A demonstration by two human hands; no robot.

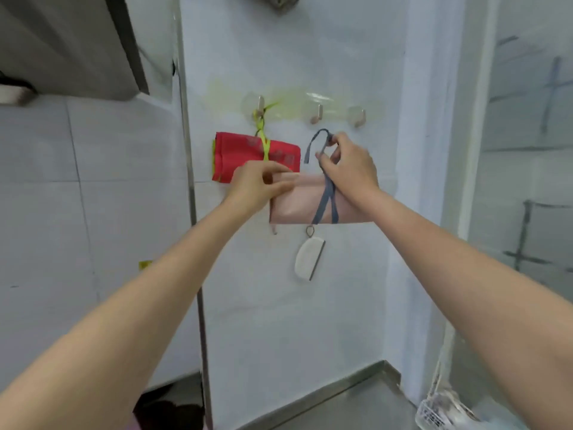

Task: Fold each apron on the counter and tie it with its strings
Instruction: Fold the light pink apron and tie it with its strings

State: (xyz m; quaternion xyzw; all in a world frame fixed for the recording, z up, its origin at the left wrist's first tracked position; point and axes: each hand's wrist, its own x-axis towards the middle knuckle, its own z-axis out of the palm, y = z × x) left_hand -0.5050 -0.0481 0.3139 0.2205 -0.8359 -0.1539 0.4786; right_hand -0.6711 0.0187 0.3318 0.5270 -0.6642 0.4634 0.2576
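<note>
Pink apron (297, 203), folded flat, held up against the white wall (279, 321) at frame centre, grey strings (325, 200) wrapped round it. Left hand (257, 184) at its 9 o'clock edge, fingers curled pinching the top corner. Right hand (350, 166) at its 1 o'clock, fingers pinching the string loop, just below the middle hook (317, 114). Red apron (248, 156), folded, tied with yellow-green string (264, 141), hangs from the left hook (259, 103) at 10 o'clock, touching the pink one. White oval tag (308, 259) hangs at 6 o'clock. Third hook (358, 116) at 1 o'clock.
</note>
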